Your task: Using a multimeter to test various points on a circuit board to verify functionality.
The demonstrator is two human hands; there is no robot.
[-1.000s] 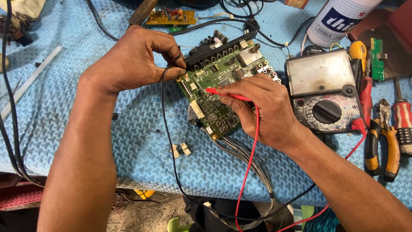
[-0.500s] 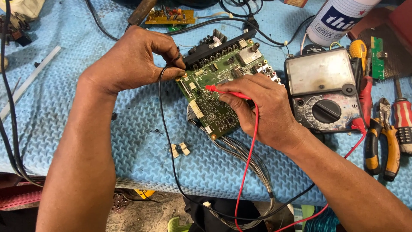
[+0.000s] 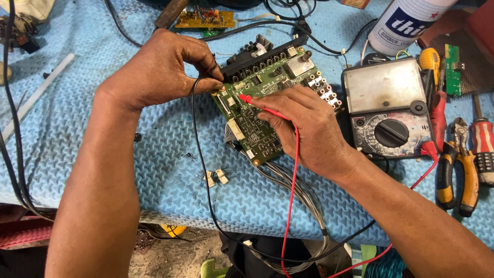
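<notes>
A green circuit board [image 3: 257,126] with a black connector strip along its far edge lies on a blue foam mat [image 3: 154,170]. My left hand [image 3: 159,69] pinches a black probe with its black lead against the board's left corner. My right hand [image 3: 303,128] rests on the board and holds a red probe [image 3: 246,98], its tip touching the board near the left edge. Red and black leads hang over the mat's front edge. A grey analog multimeter [image 3: 388,105] sits just right of the board.
Orange-handled pliers [image 3: 460,170] and a red screwdriver [image 3: 483,144] lie at the right. A white spray can [image 3: 411,23] stands at the back right. A small brown circuit board [image 3: 205,19] lies at the back. Two small white clips [image 3: 216,177] sit on the mat.
Both hands stay on the board with the probes; the red probe tip and the left hand's fingers have shifted only slightly.
</notes>
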